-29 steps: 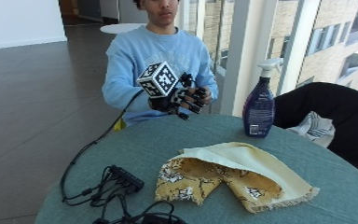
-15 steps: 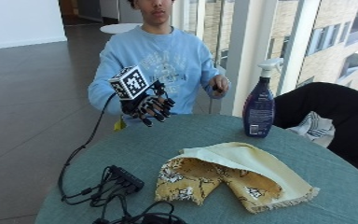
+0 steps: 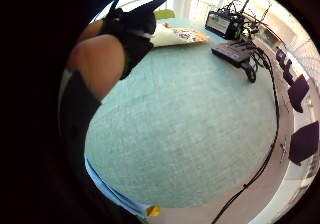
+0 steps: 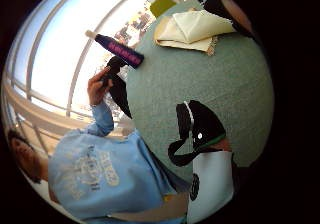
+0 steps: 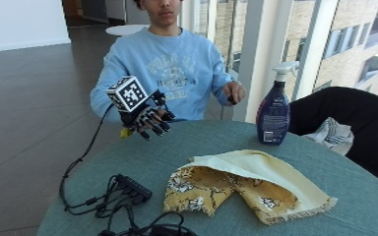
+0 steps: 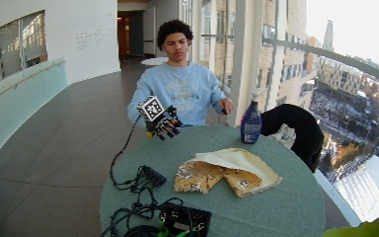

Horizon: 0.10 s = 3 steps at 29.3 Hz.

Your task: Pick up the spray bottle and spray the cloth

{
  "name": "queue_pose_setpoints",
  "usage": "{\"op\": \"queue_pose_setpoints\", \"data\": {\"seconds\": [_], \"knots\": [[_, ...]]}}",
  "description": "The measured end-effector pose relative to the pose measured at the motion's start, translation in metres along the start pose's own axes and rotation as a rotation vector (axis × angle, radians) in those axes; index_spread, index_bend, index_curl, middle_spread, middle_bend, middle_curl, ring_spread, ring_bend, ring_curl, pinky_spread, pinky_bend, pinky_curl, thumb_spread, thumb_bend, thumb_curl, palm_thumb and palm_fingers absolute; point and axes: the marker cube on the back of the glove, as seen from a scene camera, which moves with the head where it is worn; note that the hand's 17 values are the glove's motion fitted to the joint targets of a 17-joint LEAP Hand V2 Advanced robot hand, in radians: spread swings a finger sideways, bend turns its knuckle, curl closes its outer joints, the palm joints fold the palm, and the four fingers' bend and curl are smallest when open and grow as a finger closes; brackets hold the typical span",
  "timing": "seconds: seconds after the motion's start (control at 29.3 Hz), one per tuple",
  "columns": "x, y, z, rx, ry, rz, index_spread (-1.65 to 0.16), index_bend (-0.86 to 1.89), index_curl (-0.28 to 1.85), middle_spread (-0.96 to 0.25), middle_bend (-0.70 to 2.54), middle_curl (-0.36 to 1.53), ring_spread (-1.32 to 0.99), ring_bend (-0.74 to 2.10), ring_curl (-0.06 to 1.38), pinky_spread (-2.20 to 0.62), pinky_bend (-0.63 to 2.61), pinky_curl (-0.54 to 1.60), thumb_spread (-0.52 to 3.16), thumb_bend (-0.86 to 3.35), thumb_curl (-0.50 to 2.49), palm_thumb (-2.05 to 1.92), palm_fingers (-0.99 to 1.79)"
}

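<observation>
Judging from how things lie, the task is at its very start: nothing has been picked up and nothing sprayed. The person's gloved right hand [image 5: 148,118] hangs in the air above the near edge of the counter [image 5: 176,162], fingers spread and pointing down and forward, holding nothing. It is well apart from the spray bottle [image 5: 274,114], which stands upright and untouched on the far side of the counter by the window, its white trigger head on top. The cloth [image 5: 244,184] lies folded in a loose heap toward the middle of the counter, pale side up with a patterned yellow lining showing at its open edge; no wet patch can be made out on it. The bare left hand [image 5: 232,92] is raised near the person's chest, behind the counter's rim, and touches none of the task's things. Left to do: reach across to the bottle, grip it, lift it, aim at the cloth and squeeze the trigger. Counted: one spray bottle, one cloth, one counter, and one bundle of black cables [image 5: 120,196] at the counter's front edge.
</observation>
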Motion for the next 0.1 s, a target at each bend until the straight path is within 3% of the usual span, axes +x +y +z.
{"op": "queue_pose_setpoints", "data": {"seconds": [0.1], "knots": [[0.0009,0.0017,0.0004,-0.001,-0.001,0.012,-0.39,0.14,0.25,-0.08,0.28,0.41,0.01,0.32,0.30,0.27,0.30,0.32,1.07,-0.02,0.47,0.78,0.60]]}}
